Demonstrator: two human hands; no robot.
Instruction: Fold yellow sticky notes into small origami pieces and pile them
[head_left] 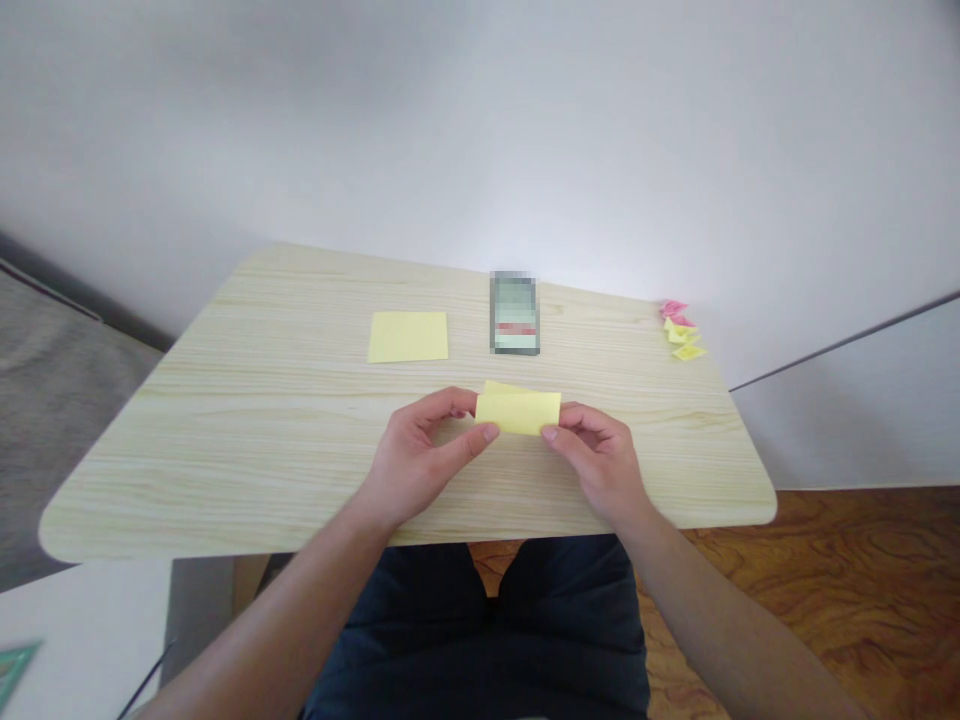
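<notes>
A sheet of yellow paper [519, 412], folded over so that its back layer peeks out along the top, is held up between both hands over the table. My left hand [420, 455] pinches its left end, thumb in front at the lower corner. At the right end, my right hand [600, 455] grips the paper the same way, its fingers partly hidden behind. Beyond the left hand, another flat yellow sheet [408, 337] lies on the wood-grain table [247, 430].
A phone [514, 313], its screen blurred out, lies near the table's back edge. Several small folded paper pieces, pink [674, 311] and yellow [688, 352], sit at the back right corner. A white wall [480, 130] rises behind the table. Grey fabric [60, 420] is at the left.
</notes>
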